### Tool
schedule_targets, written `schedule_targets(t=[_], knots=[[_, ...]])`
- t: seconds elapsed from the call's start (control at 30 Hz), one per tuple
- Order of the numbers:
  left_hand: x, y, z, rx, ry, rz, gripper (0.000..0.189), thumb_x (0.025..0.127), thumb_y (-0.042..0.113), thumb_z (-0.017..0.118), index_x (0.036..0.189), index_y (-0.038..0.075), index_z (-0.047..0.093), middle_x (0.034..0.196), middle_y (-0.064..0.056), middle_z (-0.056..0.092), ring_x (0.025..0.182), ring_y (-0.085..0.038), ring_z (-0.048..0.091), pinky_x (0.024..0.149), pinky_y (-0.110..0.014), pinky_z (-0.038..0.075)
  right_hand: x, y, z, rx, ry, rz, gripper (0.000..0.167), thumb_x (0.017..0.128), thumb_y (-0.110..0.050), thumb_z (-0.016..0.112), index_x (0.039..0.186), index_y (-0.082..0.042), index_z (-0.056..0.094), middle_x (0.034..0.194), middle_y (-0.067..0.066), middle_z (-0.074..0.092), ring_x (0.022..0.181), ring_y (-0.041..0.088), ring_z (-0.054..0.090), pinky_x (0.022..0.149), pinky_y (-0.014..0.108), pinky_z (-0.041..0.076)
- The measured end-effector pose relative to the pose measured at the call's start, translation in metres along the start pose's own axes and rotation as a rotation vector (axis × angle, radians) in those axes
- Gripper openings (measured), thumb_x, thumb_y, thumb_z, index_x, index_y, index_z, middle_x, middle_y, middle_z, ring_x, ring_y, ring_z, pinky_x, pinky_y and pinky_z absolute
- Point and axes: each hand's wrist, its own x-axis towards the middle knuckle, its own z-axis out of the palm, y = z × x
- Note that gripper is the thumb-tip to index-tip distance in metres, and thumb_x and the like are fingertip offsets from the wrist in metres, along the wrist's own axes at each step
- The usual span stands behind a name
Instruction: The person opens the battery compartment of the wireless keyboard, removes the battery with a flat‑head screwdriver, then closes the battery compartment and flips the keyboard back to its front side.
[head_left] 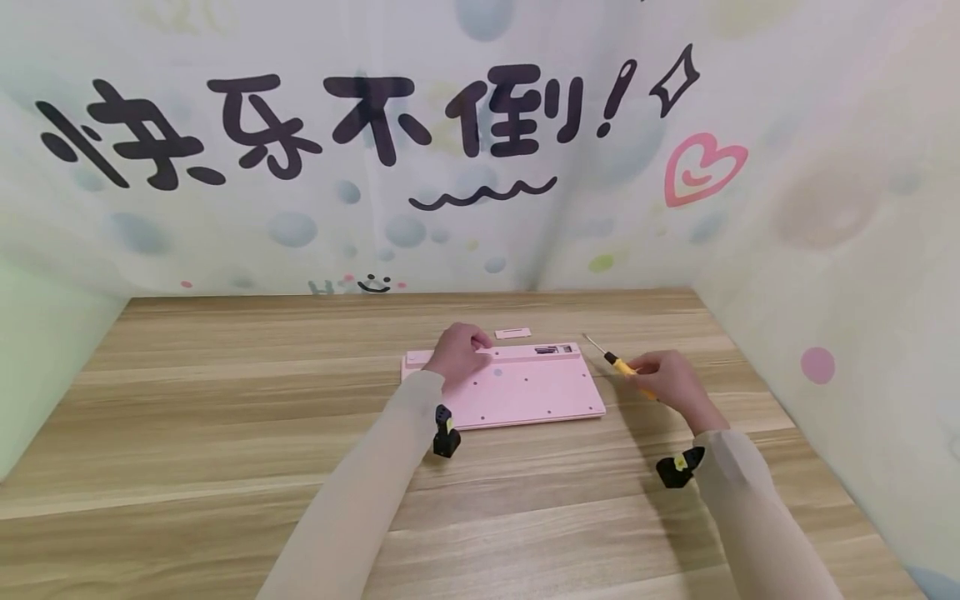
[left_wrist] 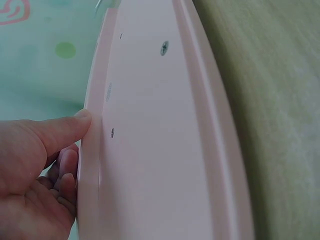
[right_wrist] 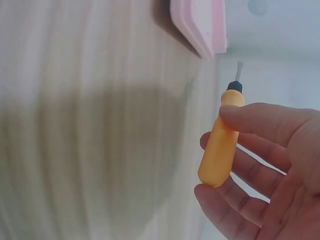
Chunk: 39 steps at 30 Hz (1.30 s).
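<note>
A pink keyboard [head_left: 525, 392] lies underside up on the table, with several screws showing in its back. At its raised far edge, my left hand [head_left: 459, 354] grips it; in the left wrist view the thumb [left_wrist: 70, 127] presses that edge and the other fingers curl behind it. The battery compartment [head_left: 553, 350] at the far right corner is uncovered. My right hand [head_left: 670, 379] holds a yellow-handled screwdriver [right_wrist: 220, 150] between thumb and fingers, to the right of the keyboard. Its metal tip points away, up and left, apart from the keyboard.
A small pink battery cover [head_left: 513, 333] lies on the wooden table [head_left: 247, 417] just behind the keyboard. A printed white curtain [head_left: 337, 242] hangs along the table's far edge, and another pale sheet [head_left: 847, 275] stands along the right side.
</note>
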Motion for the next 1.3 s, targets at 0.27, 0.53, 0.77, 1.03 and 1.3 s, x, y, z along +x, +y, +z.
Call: schedule_targets(t=[0.27, 0.53, 0.77, 1.03, 1.3], knots=[[-0.001, 0.001, -0.001, -0.011, -0.004, -0.004, 0.015, 0.082, 0.001, 0.064, 0.097, 0.003, 0.066, 0.099, -0.008, 0.06, 0.094, -0.021, 0.053, 0.085, -0.033, 0.044, 0.007, -0.01, -0.01, -0.091, -0.01, -0.038, 0.027, 0.081, -0.013, 0.068, 0.102, 0.004, 0.067, 0.09, 0.017, 0.065, 0.077, 0.025, 0.056, 0.062, 0.031, 0.045], [-0.001, 0.0, -0.001, -0.007, -0.001, 0.0, 0.016, 0.081, 0.001, 0.065, 0.097, 0.003, 0.066, 0.098, -0.008, 0.059, 0.092, -0.02, 0.052, 0.084, -0.033, 0.044, 0.012, -0.018, -0.013, -0.103, -0.024, -0.076, 0.026, 0.087, -0.012, 0.061, 0.107, 0.005, 0.064, 0.095, 0.021, 0.061, 0.073, 0.026, 0.053, 0.058, 0.032, 0.044], [-0.003, 0.003, -0.002, 0.007, -0.001, 0.002, 0.018, 0.081, 0.001, 0.066, 0.099, 0.002, 0.066, 0.098, -0.009, 0.058, 0.093, -0.021, 0.052, 0.085, -0.031, 0.043, 0.018, -0.021, -0.015, -0.028, -0.061, -0.076, 0.029, 0.092, -0.01, 0.055, 0.115, 0.007, 0.059, 0.112, 0.029, 0.055, 0.086, 0.037, 0.057, 0.065, 0.038, 0.052], [-0.003, 0.004, -0.003, 0.024, 0.001, 0.011, 0.018, 0.081, 0.001, 0.066, 0.1, 0.002, 0.066, 0.099, -0.009, 0.058, 0.093, -0.021, 0.052, 0.085, -0.032, 0.043, 0.025, -0.024, -0.015, -0.08, -0.04, -0.225, 0.026, 0.091, -0.008, 0.056, 0.113, 0.006, 0.061, 0.114, 0.026, 0.057, 0.099, 0.038, 0.056, 0.078, 0.045, 0.049], [0.001, 0.0, 0.0, 0.035, 0.005, 0.017, 0.017, 0.081, 0.002, 0.067, 0.098, 0.003, 0.066, 0.097, -0.008, 0.057, 0.092, -0.02, 0.051, 0.084, -0.031, 0.043, 0.026, -0.03, -0.018, -0.051, 0.004, -0.24, 0.022, 0.09, -0.01, 0.059, 0.106, 0.004, 0.064, 0.108, 0.024, 0.06, 0.098, 0.038, 0.055, 0.082, 0.05, 0.044]])
